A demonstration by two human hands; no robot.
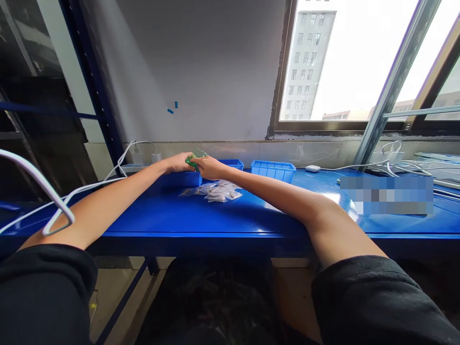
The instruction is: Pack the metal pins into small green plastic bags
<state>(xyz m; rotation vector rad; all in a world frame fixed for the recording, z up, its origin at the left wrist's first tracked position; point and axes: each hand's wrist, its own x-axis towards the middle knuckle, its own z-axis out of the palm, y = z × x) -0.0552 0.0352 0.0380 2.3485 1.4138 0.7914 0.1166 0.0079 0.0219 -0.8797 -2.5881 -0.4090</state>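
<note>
Both my arms reach far forward over a blue table (pixel 215 218). My left hand (pixel 179 163) and my right hand (pixel 208 167) meet above a blue bin (pixel 183 179), and together they grip a small green piece (pixel 193 163) between the fingers. Just below and in front of the hands lies a small heap of clear plastic bags (pixel 215 190) on the tabletop. What the green piece is cannot be made out at this distance.
A second blue bin (pixel 273 170) stands to the right. White cables (pixel 89 184) run from a plug at the wall across the left side. A white mouse-like object (pixel 312 168) and more cables lie by the window (pixel 359 62) at right.
</note>
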